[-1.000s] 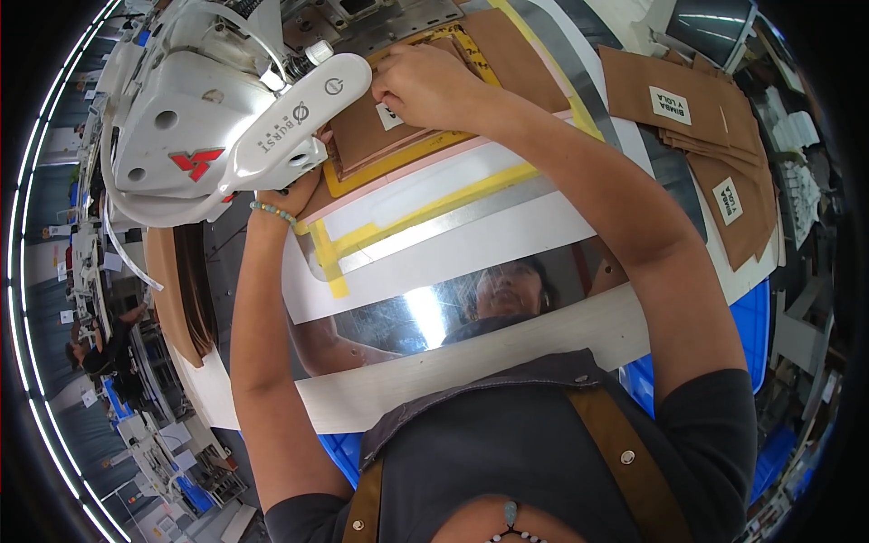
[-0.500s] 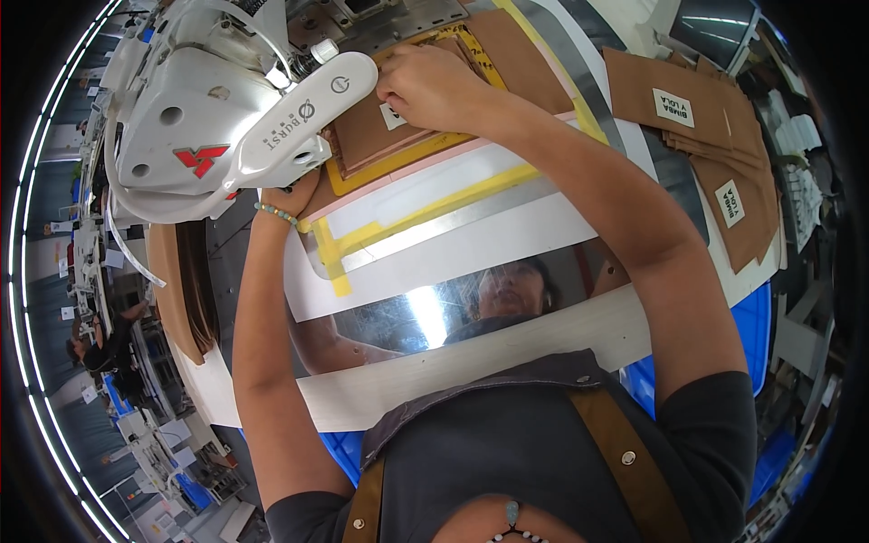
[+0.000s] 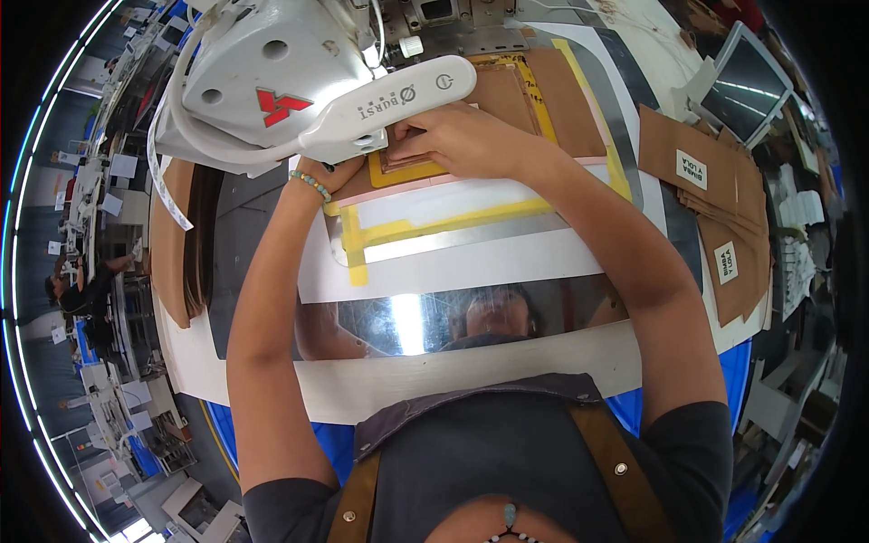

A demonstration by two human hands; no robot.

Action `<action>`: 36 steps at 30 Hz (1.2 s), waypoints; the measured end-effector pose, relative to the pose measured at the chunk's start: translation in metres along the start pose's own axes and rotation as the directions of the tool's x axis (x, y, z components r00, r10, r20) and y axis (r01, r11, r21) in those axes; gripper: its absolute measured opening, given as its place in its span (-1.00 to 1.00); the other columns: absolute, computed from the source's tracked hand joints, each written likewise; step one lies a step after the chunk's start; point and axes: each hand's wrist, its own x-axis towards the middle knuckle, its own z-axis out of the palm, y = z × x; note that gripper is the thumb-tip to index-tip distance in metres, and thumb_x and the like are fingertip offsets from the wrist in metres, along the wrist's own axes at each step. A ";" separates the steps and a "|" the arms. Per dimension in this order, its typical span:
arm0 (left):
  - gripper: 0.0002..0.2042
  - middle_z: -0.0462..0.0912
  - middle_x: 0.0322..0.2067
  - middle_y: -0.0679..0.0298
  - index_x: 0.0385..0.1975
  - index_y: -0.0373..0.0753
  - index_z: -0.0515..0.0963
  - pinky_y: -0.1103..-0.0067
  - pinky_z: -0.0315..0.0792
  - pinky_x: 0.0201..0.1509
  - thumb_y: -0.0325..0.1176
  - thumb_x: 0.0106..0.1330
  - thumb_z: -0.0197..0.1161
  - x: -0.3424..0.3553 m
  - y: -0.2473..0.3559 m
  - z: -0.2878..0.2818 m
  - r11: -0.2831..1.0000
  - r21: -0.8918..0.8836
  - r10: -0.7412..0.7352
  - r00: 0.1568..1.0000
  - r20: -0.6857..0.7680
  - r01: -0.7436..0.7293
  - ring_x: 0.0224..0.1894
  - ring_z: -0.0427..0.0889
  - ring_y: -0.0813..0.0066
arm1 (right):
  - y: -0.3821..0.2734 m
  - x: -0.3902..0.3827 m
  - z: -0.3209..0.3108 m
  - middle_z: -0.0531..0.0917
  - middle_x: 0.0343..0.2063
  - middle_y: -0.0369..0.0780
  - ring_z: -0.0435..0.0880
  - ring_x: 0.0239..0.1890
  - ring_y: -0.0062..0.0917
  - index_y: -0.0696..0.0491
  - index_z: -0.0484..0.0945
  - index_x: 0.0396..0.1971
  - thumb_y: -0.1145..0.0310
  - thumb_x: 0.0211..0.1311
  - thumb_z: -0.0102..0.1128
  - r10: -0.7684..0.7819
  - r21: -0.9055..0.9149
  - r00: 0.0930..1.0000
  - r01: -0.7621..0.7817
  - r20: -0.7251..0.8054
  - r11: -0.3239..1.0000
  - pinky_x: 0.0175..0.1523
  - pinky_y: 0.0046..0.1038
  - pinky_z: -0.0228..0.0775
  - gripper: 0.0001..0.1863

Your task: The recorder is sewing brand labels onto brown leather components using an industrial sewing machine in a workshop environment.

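My right hand point(image 3: 466, 142) reaches in from the right over a brown panel point(image 3: 498, 93), which lies inside a yellow frame point(image 3: 409, 175). Its fingers are bent but apart, and the fingertips touch the panel's near left part. My left hand point(image 3: 333, 178), with a beaded bracelet at the wrist, rests at the frame's left side. A white sewing machine head point(image 3: 262, 77) and its pale oblong lamp arm point(image 3: 389, 101) hide most of the left fingers. The frame sits on a larger plate edged with yellow tape point(image 3: 462, 215).
Brown flat pieces with white labels point(image 3: 665, 158) are piled at the right, near a monitor point(image 3: 747, 86). A stack of long brown pieces point(image 3: 184, 244) stands at the left. A shiny metal strip point(image 3: 579, 306) and a white sheet point(image 3: 507, 256) lie in front of me.
The view has shifted, so the machine appears farther right. My right hand has moved from the upper part of the panel toward its near left edge. My left hand stays beside the frame.
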 end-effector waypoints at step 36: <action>-0.41 0.56 0.34 0.18 0.48 -0.16 0.34 0.42 0.46 0.45 -0.30 0.48 0.30 0.013 -0.024 -0.005 0.680 -0.710 -0.115 0.983 0.145 0.184 0.29 0.59 0.35 | -0.005 0.006 0.001 0.66 0.00 -0.31 0.58 0.20 -0.41 -0.13 0.83 -0.03 0.57 0.29 0.20 0.048 -0.079 0.998 -0.045 0.032 0.996 0.30 -0.20 0.40 -0.62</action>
